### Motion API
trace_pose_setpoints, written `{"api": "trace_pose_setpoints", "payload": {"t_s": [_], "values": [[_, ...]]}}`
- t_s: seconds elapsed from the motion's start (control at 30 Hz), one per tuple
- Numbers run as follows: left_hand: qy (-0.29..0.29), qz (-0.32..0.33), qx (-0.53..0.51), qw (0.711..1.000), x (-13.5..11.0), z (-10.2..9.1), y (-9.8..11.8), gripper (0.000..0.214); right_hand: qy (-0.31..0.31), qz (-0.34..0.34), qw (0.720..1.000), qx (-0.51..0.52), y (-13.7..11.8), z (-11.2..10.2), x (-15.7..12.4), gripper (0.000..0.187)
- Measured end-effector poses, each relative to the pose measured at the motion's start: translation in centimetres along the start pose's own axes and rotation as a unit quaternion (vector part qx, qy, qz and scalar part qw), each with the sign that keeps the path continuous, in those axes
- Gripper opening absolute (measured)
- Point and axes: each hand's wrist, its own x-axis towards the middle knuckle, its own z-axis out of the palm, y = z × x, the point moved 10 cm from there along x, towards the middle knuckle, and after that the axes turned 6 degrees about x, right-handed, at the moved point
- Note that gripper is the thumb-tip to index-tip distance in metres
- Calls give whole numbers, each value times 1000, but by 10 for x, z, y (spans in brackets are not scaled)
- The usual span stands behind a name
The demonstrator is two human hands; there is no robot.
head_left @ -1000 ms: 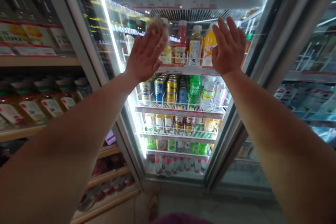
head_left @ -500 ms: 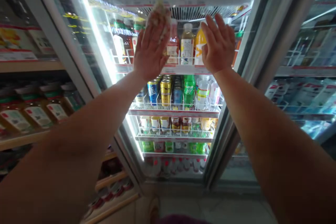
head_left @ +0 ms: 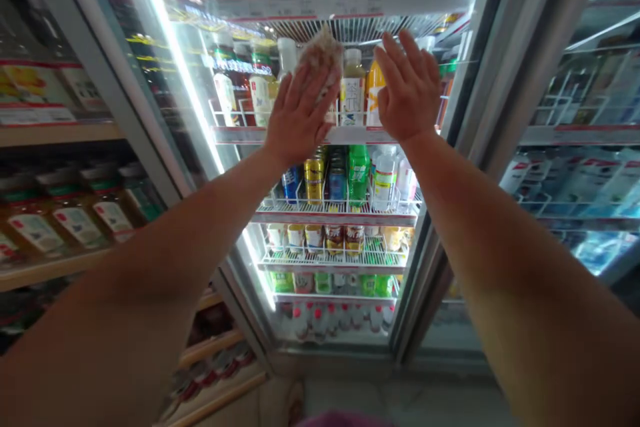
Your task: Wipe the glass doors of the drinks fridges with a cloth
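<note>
A crumpled, pale cloth (head_left: pixel 323 57) lies under the fingers of my left hand (head_left: pixel 303 107), which presses it against the glass door of a lit drinks cooler. The cloth's upper part sticks out past my fingertips. To the right, my right hand (head_left: pixel 407 90) rests against the same door with its fingers stretched and holds nothing. Behind the glass, between the hands, stands a tea bottle (head_left: pixel 353 90) with a white label. My right hand partly covers an orange bottle (head_left: pixel 375 83).
Cans and a green bottle (head_left: pixel 359 173) fill the wire shelves below. A metal door frame (head_left: pixel 525 67) runs along the right. At the left, a wooden shelf (head_left: pixel 60 267) carries juice bottles (head_left: pixel 75 220). Tiled floor (head_left: pixel 345 387) shows at the bottom.
My left hand and the cloth have moved down and to the right across the glass, closer to my right hand. The right hand has shifted only slightly.
</note>
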Motion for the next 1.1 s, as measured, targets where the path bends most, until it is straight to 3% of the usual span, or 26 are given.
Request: {"api": "trace_pose_setpoints", "payload": {"t_s": [0.07,0.13,0.17,0.3,0.37,0.43,0.5,0.57,0.63,0.73,0.8,0.87,0.97,1.03,1.1], "values": [[-41,76,-12,996,-10,12,22,68,-9,7,1000,9,2,1,0,60],[-66,117,-16,991,-16,16,26,64,-15,9,999,28,3,4,0,61],[-60,102,-11,993,-15,13,17,64,-14,9,999,38,4,4,1,61],[34,-77,1,996,-13,-14,-44,72,-10,17,998,61,8,7,1,60],[48,-105,-2,993,-23,-14,-48,74,-15,22,997,74,9,9,2,60],[23,-61,-5,998,-36,-2,-32,72,-18,24,996,85,9,9,2,60],[-22,25,-11,999,-51,14,-9,68,-16,26,996,86,10,9,2,60],[-45,79,-13,996,-63,21,-3,63,-16,30,996,83,9,8,2,60],[-17,54,3,998,-66,13,-20,63,-23,29,996,78,8,8,2,60],[54,-65,39,996,-71,-5,-56,64,-25,27,997,64,7,6,1,59],[62,-108,53,991,-83,-3,-61,65,-19,24,998,52,6,4,1,58],[37,-94,46,994,-98,11,-50,67,-13,12,999,46,5,4,0,57],[-21,-16,11,1000,-122,33,-35,62,-1,-7,998,61,3,3,1,56],[-36,5,3,999,-133,35,-45,57,14,-18,997,78,3,2,2,55],[-15,-34,17,999,-138,26,-72,58,25,-24,996,86,3,2,3,54]]}}
